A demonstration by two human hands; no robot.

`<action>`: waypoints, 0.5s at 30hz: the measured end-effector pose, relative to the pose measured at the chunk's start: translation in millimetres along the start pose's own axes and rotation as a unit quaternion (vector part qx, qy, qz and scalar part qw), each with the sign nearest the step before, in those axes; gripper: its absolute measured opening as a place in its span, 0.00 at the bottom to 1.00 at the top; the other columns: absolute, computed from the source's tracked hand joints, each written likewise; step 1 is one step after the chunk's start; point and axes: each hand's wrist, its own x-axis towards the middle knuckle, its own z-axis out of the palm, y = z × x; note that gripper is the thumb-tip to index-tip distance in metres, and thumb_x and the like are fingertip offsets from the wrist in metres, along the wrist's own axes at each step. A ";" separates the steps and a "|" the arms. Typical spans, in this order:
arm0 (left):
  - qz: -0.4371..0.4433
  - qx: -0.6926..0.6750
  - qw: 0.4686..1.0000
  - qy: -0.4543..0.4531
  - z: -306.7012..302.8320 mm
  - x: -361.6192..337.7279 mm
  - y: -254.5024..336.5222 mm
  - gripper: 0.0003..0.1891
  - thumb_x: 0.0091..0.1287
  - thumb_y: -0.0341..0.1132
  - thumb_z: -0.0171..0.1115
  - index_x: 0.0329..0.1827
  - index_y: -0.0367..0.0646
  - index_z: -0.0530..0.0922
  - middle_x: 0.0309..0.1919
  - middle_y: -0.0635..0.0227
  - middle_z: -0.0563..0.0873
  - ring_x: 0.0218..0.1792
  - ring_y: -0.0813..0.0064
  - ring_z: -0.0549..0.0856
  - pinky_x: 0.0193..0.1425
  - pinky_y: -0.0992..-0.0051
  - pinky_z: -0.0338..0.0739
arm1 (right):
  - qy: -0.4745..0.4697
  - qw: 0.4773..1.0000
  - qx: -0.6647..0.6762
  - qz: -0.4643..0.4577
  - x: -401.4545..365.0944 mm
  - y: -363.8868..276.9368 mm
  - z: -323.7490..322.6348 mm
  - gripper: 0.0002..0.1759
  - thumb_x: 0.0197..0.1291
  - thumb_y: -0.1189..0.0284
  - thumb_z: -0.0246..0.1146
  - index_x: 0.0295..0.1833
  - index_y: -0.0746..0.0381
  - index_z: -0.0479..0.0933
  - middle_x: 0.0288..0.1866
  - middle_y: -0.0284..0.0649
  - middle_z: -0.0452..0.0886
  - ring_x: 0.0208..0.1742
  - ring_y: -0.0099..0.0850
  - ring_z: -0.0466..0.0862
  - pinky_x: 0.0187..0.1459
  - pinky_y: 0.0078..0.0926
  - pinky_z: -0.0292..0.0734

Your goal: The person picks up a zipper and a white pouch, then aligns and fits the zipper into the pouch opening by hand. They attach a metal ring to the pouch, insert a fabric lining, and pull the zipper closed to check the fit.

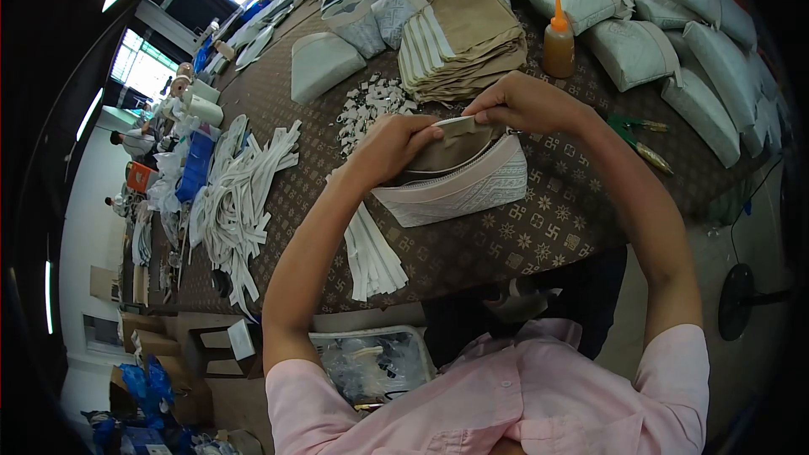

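A pale patterned pouch (472, 188) with a zipper lies on the brown patterned table in front of the chest, its mouth open and brown lining (445, 154) showing. My left hand (394, 145) pinches the far rim of the pouch at its left part, thumb and fingers closed on it. On the right part of the same rim, my right hand (524, 104) grips the edge between thumb and fingers. A short white strip (455, 120) shows along the rim between both hands. White strips (371, 257) lie just left of the pouch.
Beyond the hands are small white pieces (371, 105), stacked brown fabric (463, 38), an orange-tipped bottle (559, 42) and many finished pouches (628, 50). Green-handled snips (645, 147) lie at the right. A heap of white strips (232, 202) lies left. People are in the far left background.
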 end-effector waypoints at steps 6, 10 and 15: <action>-0.001 -0.012 1.000 0.011 2.0 -3.3 2.6 0.13 0.66 0.41 0.59 0.41 0.40 0.82 0.22 0.60 0.81 0.23 0.73 0.78 0.31 0.74 0.72 | 0.022 0.997 0.012 -0.068 -4.8 4.5 2.2 0.12 0.60 0.74 0.60 0.48 0.63 0.80 0.33 0.41 0.85 0.32 0.26 0.82 0.39 0.26 0.76; 0.004 0.061 0.998 -0.023 3.1 8.0 11.4 0.14 0.66 0.43 0.57 0.35 0.40 0.83 0.25 0.55 0.83 0.28 0.55 0.82 0.36 0.66 0.75 | 0.008 0.998 0.006 -0.062 -3.5 1.2 1.4 0.12 0.58 0.72 0.61 0.47 0.62 0.81 0.34 0.43 0.84 0.35 0.32 0.83 0.40 0.28 0.76; 0.063 0.024 0.998 0.012 9.9 7.6 9.0 0.13 0.66 0.41 0.57 0.38 0.41 0.83 0.27 0.57 0.84 0.29 0.57 0.83 0.36 0.68 0.75 | 0.004 0.999 0.026 -0.044 -10.7 -0.4 0.7 0.12 0.57 0.71 0.62 0.46 0.61 0.81 0.36 0.45 0.84 0.37 0.38 0.84 0.41 0.31 0.76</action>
